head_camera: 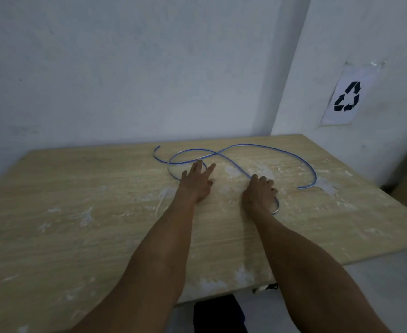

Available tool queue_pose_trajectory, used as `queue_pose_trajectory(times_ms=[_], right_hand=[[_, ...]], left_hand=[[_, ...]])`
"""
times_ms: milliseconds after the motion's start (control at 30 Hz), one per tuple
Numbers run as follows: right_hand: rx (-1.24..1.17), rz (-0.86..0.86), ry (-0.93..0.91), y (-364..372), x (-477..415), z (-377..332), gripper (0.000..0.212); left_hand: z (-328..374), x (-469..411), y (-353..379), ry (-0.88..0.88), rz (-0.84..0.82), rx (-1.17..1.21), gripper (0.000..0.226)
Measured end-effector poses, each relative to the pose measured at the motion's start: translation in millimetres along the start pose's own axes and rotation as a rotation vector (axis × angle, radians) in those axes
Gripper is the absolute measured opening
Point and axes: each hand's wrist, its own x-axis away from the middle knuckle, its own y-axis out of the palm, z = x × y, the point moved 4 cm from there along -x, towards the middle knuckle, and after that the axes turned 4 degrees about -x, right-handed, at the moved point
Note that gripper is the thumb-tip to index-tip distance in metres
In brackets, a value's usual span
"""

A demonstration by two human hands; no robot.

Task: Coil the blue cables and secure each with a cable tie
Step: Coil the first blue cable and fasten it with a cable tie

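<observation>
Pale wooden table (77, 236), smeared with white patches, carries a thin blue cable (245, 144) lying in loose, crossing loops on its far half. The left hand (196, 182) rests flat at mid-table, fingers straight and spread, fingertips touching one loop. The right hand (260, 192), also mid-table, curls its fingers round the cable, with a small bend showing under the palm. A thin white cable tie (160, 203) lies on the table just beside the left wrist. Beyond the table's far right corner, a white paper sheet with a black recycling sign (348, 94) sticks to the wall.
</observation>
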Motion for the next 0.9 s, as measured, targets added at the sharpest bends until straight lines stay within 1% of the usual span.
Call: queue_pose_trajectory(times_ms=[100, 167, 200, 300, 333, 367, 433, 500, 533, 600, 633, 700, 800, 833, 867, 900], right_hand=[[-0.180, 0.059, -0.178, -9, -4, -8, 0.038], [-0.296, 0.182, -0.283, -27, -4, -16, 0.035], [-0.327, 0.237, -0.341, -38, -4, -21, 0.030], [-0.381, 0.319, -0.499, -69, -14, -33, 0.019], [-0.386, 0.319, -0.527, -78, -20, -34, 0.018], [-0.370, 0.315, -0.548, -86, -26, -35, 0.018], [-0.232, 0.261, -0.564, -97, -36, -38, 0.019], [-0.078, 0.208, -0.511, -104, -40, -41, 0.021], [-0.069, 0.190, -0.463, -106, -42, -42, 0.022], [-0.199, 0.121, -0.355, -106, -44, -44, 0.031], [-0.281, 0.085, -0.332, -105, -45, -47, 0.037], [-0.401, 0.046, -0.381, -105, -40, -64, 0.049], [-0.550, 0.036, -0.490, -117, -22, -108, 0.081], [-0.590, 0.031, -0.503, -118, -20, -124, 0.085], [-0.615, 0.024, -0.505, -120, -19, -139, 0.084], [-0.632, 0.008, -0.500, -120, -20, -152, 0.077]], left_hand=[[16, -4, -8, 0.093, 0.112, -0.041, 0.072], [27, -12, -19, 0.157, 0.188, -0.098, 0.075], [32, -17, -27, 0.172, 0.226, -0.110, 0.067], [38, -28, -63, 0.125, 0.383, -0.097, 0.025], [37, -30, -78, 0.100, 0.434, -0.121, 0.021], [34, -30, -93, 0.077, 0.476, -0.145, 0.023], [21, -26, -124, 0.027, 0.548, -0.140, 0.025], [4, -20, -154, -0.019, 0.613, -0.141, 0.024], [-6, -16, -169, -0.043, 0.644, -0.143, 0.024], [-30, -7, -194, -0.099, 0.713, -0.140, 0.025], [-42, -2, -205, -0.115, 0.740, -0.143, 0.025], [-62, 6, -219, -0.112, 0.755, -0.164, 0.025], [-84, 17, -229, -0.108, 0.767, -0.158, 0.025], [-89, 21, -230, -0.106, 0.772, -0.155, 0.025], [-92, 25, -231, -0.096, 0.777, -0.154, 0.025], [-93, 29, -232, -0.083, 0.781, -0.149, 0.026]])
